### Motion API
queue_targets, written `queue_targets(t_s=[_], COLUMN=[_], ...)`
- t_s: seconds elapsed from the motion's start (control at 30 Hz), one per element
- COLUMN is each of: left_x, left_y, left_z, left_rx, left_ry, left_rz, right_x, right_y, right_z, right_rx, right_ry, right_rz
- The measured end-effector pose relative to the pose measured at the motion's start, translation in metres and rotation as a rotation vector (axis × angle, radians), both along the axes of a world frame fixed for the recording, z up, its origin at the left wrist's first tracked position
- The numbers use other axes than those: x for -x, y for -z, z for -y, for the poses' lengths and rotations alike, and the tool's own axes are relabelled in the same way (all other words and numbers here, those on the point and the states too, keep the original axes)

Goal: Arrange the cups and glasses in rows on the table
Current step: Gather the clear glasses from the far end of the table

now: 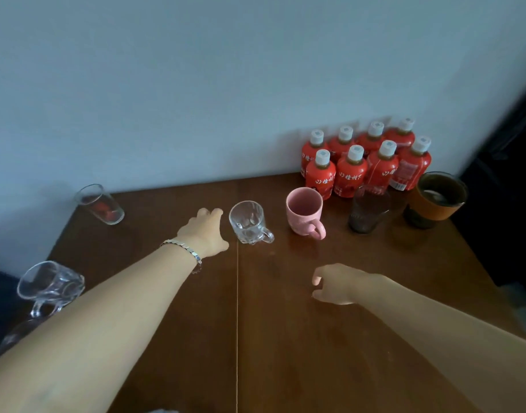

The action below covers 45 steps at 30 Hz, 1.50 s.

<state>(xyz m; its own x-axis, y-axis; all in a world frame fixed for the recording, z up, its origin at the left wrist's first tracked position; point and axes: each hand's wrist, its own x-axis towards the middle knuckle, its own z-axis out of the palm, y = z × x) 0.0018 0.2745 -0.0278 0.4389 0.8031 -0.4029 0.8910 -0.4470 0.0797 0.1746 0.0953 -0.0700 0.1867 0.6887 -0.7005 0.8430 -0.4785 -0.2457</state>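
Left grip (206,231) reaches out, fingers loosely spread, empty, with the clear glass mug (250,222) just to its right; pink mug (305,210) and dark glass (367,209) stand beyond; right grip (337,283) hovers half-curled, empty, over the tabletop (285,338).

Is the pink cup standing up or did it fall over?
Standing up. The pink cup sits on the table with its round opening facing up, and it looks empty inside.
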Motion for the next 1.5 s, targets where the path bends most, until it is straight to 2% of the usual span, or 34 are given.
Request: queue_targets(t_s=[0.13, 0.27, 0.37, 0.5, 0.67, 0.8, 0.97, 1.2, 1.33, 1.5], left_x=[0.044, 0.086, 0.151, 0.173, 0.270, 0.335, 0.383, 0.408, 0.420, 0.425], left_y=[-0.017, -0.027, -0.040, -0.056, -0.070, -0.061, -0.037, 0.000, 0.025, 0.048], left_z=[0.021, 0.048, 0.043, 0.022, -0.039, -0.081, -0.107, -0.131, -0.145, -0.165], left_rx=[0.126, 0.160, 0.176, 0.133, 0.057, 0.025, 0.086, 0.181, 0.206, 0.200], left_ry=[0.050, 0.107, 0.036, -0.007, -0.058, -0.097, -0.104, -0.160, -0.157, -0.154], left_rz=[-0.138, -0.190, -0.133, -0.077, 0.044, 0.070, 0.010, 0.085, 0.100, 0.085], right_x=[0.025, 0.057, 0.114, 0.130, 0.214, 0.274, 0.339, 0.407, 0.431, 0.442], right_y=[-0.020, -0.035, -0.052, -0.062, -0.076, -0.077, -0.069, -0.051, -0.032, 0.000], right_z=[-0.004, -0.016, -0.036, -0.048, -0.087, -0.121, -0.161, -0.239, -0.284, -0.309], right_rx=[-0.025, -0.042, -0.037, -0.066, -0.094, -0.121, -0.159, -0.245, -0.308, -0.282], right_ry=[-0.101, -0.169, -0.234, -0.231, -0.213, -0.188, -0.132, -0.153, -0.160, -0.221], right_rz=[0.011, 0.031, 0.070, 0.094, 0.106, 0.133, 0.104, 0.186, 0.171, 0.217])
